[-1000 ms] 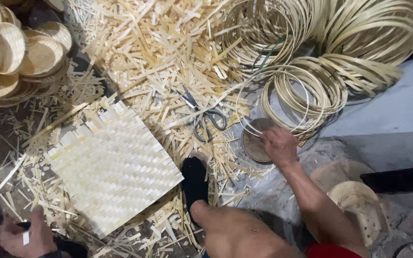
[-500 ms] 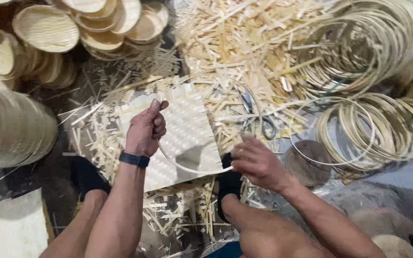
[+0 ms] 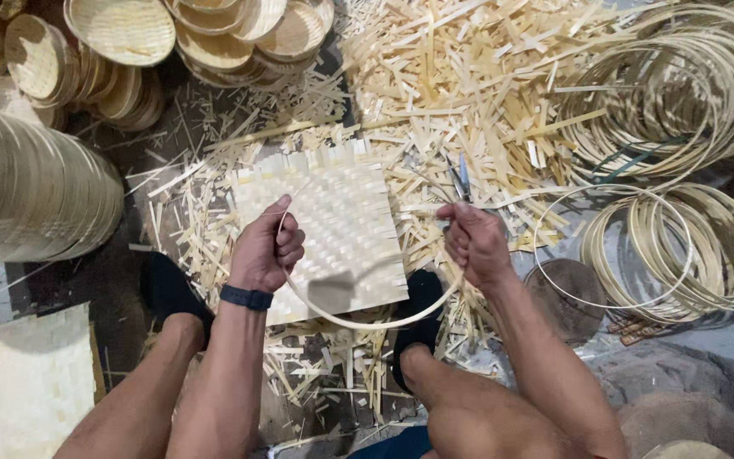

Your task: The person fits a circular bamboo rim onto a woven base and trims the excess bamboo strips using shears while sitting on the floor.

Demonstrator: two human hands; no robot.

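My left hand (image 3: 267, 248) and my right hand (image 3: 471, 240) each grip one side of a thin bamboo hoop (image 3: 367, 323), which hangs in an arc between them. Both fists are closed around the strip. Under the hoop lies a square woven bamboo mat (image 3: 333, 212) on the floor, between my two feet in black shoes. A dark band sits on my left wrist. Scissors (image 3: 460, 177) lie in the offcuts just beyond my right hand.
Bamboo offcuts (image 3: 460, 76) cover the floor ahead. Piles of bamboo hoops (image 3: 681, 102) lie to the right, with more (image 3: 698, 246) near a round dark disc (image 3: 567, 293). Stacked woven trays (image 3: 121, 34) sit at top left, a tall stack (image 3: 27, 195) at left, another mat (image 3: 19, 382) at bottom left.
My right hand has picked a hoop from beside the piles and carried it over the mat. My left hand came up from the floor and took the hoop's other side. The view shifted left.
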